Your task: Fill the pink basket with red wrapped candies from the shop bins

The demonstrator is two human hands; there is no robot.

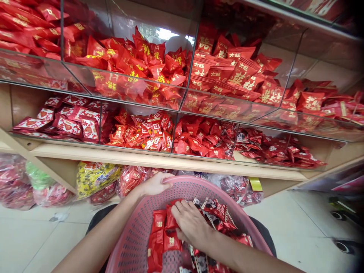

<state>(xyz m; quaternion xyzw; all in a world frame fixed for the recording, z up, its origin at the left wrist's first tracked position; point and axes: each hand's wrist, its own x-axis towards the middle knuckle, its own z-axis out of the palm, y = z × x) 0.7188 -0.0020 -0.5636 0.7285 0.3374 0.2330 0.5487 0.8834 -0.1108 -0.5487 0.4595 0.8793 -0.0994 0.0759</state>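
Note:
A pink plastic basket (133, 231) with perforated walls sits between my knees. My left hand (156, 184) is closed over its far left rim. Inside the basket, my right hand (191, 223) reaches down with its fingers curled over a small red wrapped packet (170, 217); the fingertips are partly hidden. Plain red packets (172, 242) with gold marks lie to the left of that hand. Red and black packets with white prints (217, 210) lie beyond and to its right.
Ahead stands a wooden shelf (170, 158) with clear-fronted bins of red packets (136, 76). Bagged goods, among them a yellow bag (98, 178), lie under the lowest board. Pale floor tiles (301, 223) spread on both sides. Dark round-ended objects (342, 247) are at the right.

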